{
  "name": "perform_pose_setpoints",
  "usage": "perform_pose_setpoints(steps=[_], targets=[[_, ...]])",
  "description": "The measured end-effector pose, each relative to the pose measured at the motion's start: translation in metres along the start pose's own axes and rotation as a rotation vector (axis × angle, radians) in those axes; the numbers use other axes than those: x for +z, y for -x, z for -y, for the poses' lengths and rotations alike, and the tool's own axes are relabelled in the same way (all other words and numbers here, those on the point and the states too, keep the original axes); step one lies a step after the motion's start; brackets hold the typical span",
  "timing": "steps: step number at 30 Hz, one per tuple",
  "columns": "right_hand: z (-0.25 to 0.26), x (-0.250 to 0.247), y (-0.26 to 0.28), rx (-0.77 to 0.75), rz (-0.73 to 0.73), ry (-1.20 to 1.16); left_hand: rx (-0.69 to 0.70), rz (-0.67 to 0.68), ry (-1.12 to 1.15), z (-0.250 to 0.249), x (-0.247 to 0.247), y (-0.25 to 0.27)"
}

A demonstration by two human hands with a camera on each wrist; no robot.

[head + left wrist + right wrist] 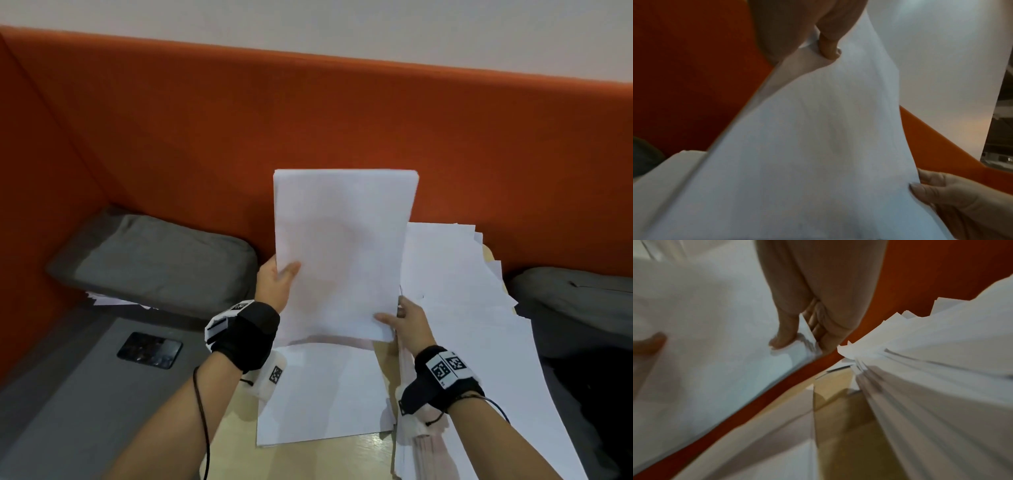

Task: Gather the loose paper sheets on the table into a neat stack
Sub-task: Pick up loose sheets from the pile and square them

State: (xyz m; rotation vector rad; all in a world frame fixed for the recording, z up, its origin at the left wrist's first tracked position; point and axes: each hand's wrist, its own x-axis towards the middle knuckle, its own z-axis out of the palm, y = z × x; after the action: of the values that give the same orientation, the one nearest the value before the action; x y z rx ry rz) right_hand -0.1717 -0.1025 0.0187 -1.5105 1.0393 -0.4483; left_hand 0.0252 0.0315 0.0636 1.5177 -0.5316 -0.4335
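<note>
While held upright over the table point(363, 452), squaring a gathered bundle of sheets point(342, 253); judged mid-task, with more paper yet to be taken in. Bundle lifted clear of the wood, top edge fairly even, long sides near vertical against the orange booth backrest point(308, 120).

Left hand point(274, 284): clamped on the bundle's left edge, thumb point(289, 270) laid across the front face, remaining fingers out of sight behind. Right hand point(407, 320): pinching the lower right corner, thumb in front, fingers curled behind. Confirmed from the right wrist view, thumb tip point(781, 341) pressing the corner against fingers point(818, 318) folded at the back. Neither hand spread; both closed on the same bundle.

Still lying on the table: a flat sheet point(325, 394) directly beneath the bundle, and to the right a broad untidy pile of sheets point(479, 325), edges fanned and staggered, some overhanging the table edge. A few more sheets point(102, 301) tucked under the grey cushion point(154, 260) on the bench at left, close to a phone point(149, 350) lying face up.

Next move, as judged: tap the bundle's lower edge on the table to level it, set it down on or beside the flat sheet, then draw in the fanned pile. Calls for a loosened grip during tapping so sheets can settle; risk of thin sheets slipping out at the pinched corner.
</note>
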Motion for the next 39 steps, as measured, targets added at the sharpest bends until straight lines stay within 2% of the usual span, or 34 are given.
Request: perform_pose_setpoints(steps=[3,5,9,13,16,20,23,31,35,39], targets=[[0.015,-0.004,0.004,-0.046,-0.068,-0.149,0.027,-0.084,0.055,-0.008,0.000,-0.009],[0.023,-0.008,0.005,-0.064,-0.030,-0.154,0.034,-0.096,0.078,-0.011,-0.001,-0.011],[0.044,-0.013,0.006,-0.165,0.082,-0.031,0.068,-0.038,0.107,-0.019,-0.002,-0.009],[0.073,-0.015,0.003,-0.254,0.024,-0.176,0.129,0.017,0.143,-0.037,0.004,-0.002],[0.086,-0.015,0.004,-0.305,0.005,-0.274,0.171,0.003,0.168,-0.046,0.005,-0.001],[0.088,-0.013,0.006,-0.310,-0.002,-0.352,0.242,0.001,0.138,-0.053,0.004,0.000],[0.090,-0.013,0.006,-0.326,-0.011,-0.365,0.232,0.017,0.157,-0.053,0.005,-0.001],[0.105,-0.014,0.008,-0.394,-0.013,-0.381,0.332,-0.062,0.196,-0.063,0.009,0.001],[0.096,-0.016,0.007,-0.348,0.017,-0.360,0.319,-0.076,0.180,-0.057,0.013,0.001],[0.070,-0.010,0.004,-0.227,0.034,-0.198,0.181,-0.091,0.113,-0.026,0.015,0.003]])
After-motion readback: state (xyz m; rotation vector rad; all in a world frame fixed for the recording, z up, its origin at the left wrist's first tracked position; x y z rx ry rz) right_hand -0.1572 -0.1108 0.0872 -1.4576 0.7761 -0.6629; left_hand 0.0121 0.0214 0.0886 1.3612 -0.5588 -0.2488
